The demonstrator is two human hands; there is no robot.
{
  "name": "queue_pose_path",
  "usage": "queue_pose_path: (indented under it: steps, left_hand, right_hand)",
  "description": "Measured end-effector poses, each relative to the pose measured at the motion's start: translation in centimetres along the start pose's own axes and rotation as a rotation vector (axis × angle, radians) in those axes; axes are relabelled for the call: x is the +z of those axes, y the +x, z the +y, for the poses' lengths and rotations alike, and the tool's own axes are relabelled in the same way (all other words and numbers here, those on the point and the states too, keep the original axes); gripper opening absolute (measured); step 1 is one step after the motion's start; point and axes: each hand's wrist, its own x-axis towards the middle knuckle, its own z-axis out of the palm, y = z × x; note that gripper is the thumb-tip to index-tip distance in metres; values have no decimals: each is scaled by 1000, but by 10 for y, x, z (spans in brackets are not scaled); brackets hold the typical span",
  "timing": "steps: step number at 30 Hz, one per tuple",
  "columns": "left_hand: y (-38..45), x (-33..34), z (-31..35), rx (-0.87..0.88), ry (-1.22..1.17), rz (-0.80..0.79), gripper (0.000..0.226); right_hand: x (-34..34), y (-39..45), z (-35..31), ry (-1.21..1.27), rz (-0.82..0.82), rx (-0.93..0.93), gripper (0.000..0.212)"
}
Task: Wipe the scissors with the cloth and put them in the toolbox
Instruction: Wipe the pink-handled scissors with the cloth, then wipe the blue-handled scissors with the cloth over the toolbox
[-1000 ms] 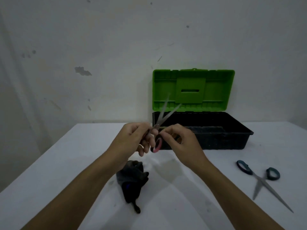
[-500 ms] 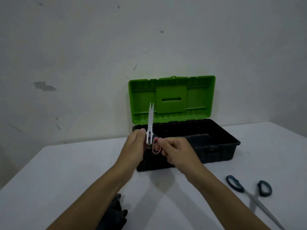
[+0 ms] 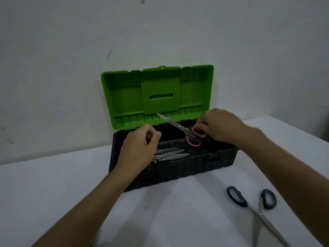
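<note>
A pair of pink-handled scissors (image 3: 183,131) hangs over the open black toolbox (image 3: 187,171), blades closed and pointing up-left toward the green lid (image 3: 124,97). My right hand (image 3: 219,126) pinches one pink handle ring. My left hand (image 3: 140,148) hovers over the box's left end with fingers loosely curled and nothing in it. Several other blades (image 3: 170,154) lie on the box floor beside it. The cloth is out of view.
A second pair of scissors with dark handles (image 3: 256,207) lies spread on the white table (image 3: 53,189) at the right front. The toolbox stands against the grey wall, its lid upright.
The scissors went from upright between both hands to tilted over the toolbox interior. My left hand let go of them; my right hand alone carries them. The view moved forward, losing the cloth.
</note>
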Motion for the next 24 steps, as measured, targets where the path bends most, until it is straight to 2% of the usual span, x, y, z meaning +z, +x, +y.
queue_pose_path:
  steps: [5,7,9,11,13,16,20,24]
  left_hand:
    - [-7,28,23,215,23,-114,26]
    - [-15,39,34,315,65,-146,27]
    - [-24,52,41,396,110,-229,28]
    - [-31,65,44,417,114,-347,27]
    - [-37,80,46,438,120,-447,24]
    - [-45,103,52,471,209,-600,34]
    - [-51,139,63,586,322,-782,47]
    - [-64,161,66,642,323,-846,30]
  right_hand:
    - [27,24,21,-115,-292,-19,29]
    - [37,24,26,-103,-326,14,29]
    - [38,15,32,-73,-239,10,28]
    - [34,-5,39,-28,-59,-13,28]
    - [29,-32,47,91,102,-16,29]
    - [31,-80,63,298,231,6,29]
    - [52,-145,82,373,252,101,26]
    - [79,-217,91,384,205,206,22]
